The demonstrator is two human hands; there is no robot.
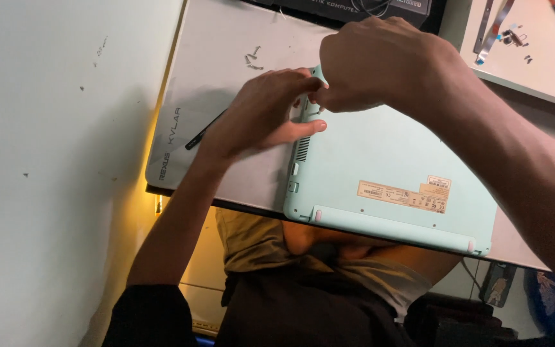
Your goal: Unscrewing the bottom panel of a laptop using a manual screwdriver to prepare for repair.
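Mint-green plastic forms the underside of the laptop [387, 186], which lies upside down on a grey desk mat [226, 83]. At its left edge the left hand [261, 112] is pressed flat, fingers extended, steadying the case. Beside it, the right hand [370, 64] is clenched, pinching the top-left corner. The shell is judged light, thin and crackable, best held by its edges.

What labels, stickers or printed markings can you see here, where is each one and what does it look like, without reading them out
Sticker: on the upturned mint-green laptop base, near its front edge; long tan rectangle with small dark print.
Smaller sticker: just above the long one's right end; pale tan rectangle.
Printed lettering: along the left edge of the grey mat; dark grey.
Dark box: top edge, behind the hands; black with pale lettering.
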